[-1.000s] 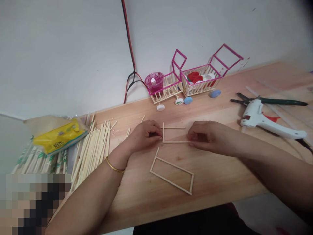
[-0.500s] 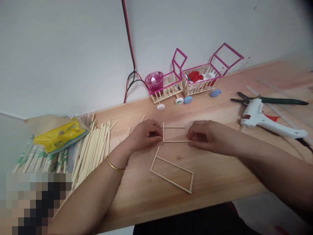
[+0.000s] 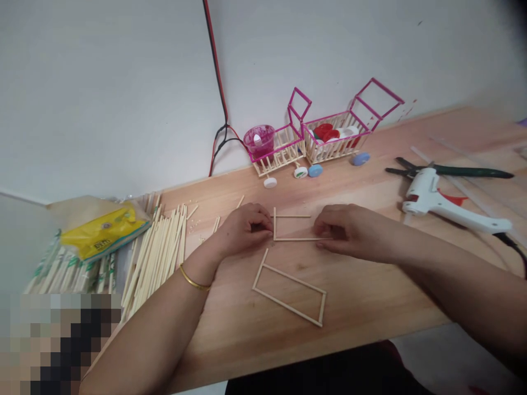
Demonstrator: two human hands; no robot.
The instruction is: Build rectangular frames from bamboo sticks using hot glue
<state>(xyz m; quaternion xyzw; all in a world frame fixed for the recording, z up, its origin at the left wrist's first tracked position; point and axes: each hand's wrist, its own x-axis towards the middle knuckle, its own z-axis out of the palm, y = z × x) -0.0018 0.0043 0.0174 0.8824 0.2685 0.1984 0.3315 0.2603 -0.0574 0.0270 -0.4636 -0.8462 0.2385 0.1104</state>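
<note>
Presently | left hand (image 3: 246,227): fingertips at short crosspiece (image 3: 274,226), apparently bracing; grip cannot be told | right hand (image 3: 352,231): pinched on end of lower stick (image 3: 296,240), seemingly for alignment | three-sided stick frame (image 3: 293,216): between hands | hot-glue gun (image 3: 424,189): right of right hand, presumably for reach

This looks like a small craft workshop: a wooden desk (image 3: 362,296) carries stick frames (image 3: 296,240) at centre, loose sticks (image 3: 158,252) at left, a glue gun (image 3: 442,207) and pliers (image 3: 473,171) at right, miniature carts (image 3: 341,151) at upper centre.
</note>
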